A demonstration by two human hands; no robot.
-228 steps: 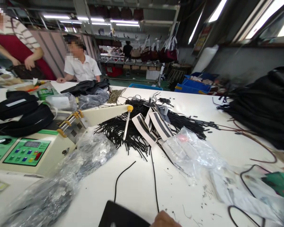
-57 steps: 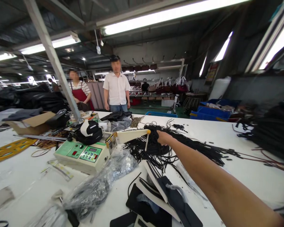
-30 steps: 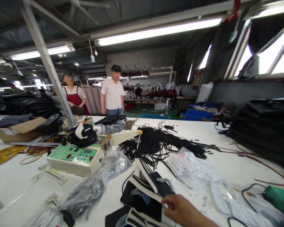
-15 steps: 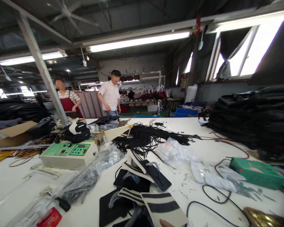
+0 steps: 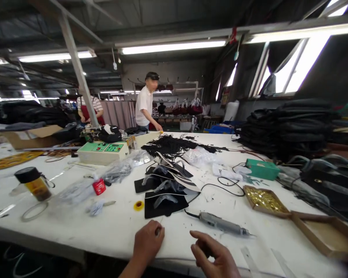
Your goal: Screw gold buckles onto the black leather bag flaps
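We're resting left hand [image 5: 147,242] curled, holding nothing afaict; right hand [image 5: 217,256] hanging open, empty. Corded tool [image 5: 220,224] sitting nearby, prob getting knocked.

the worktop [image 5: 75,227] is white. on it lie black flat pieces [image 5: 165,204], some cream with black stripes [image 5: 179,179], and a heap of black cords [image 5: 174,143]. a small yellow ring [image 5: 138,205] sits beside them, near a red cap [image 5: 99,187]. the machine [image 5: 103,151] is cream with a green panel. the jar [image 5: 34,183] holds amber under a black lid. the box [image 5: 262,169] is green, the tray [image 5: 263,199] full of gold bits, the tool [image 5: 220,223] grey. one person's shirt [image 5: 143,110] is white.
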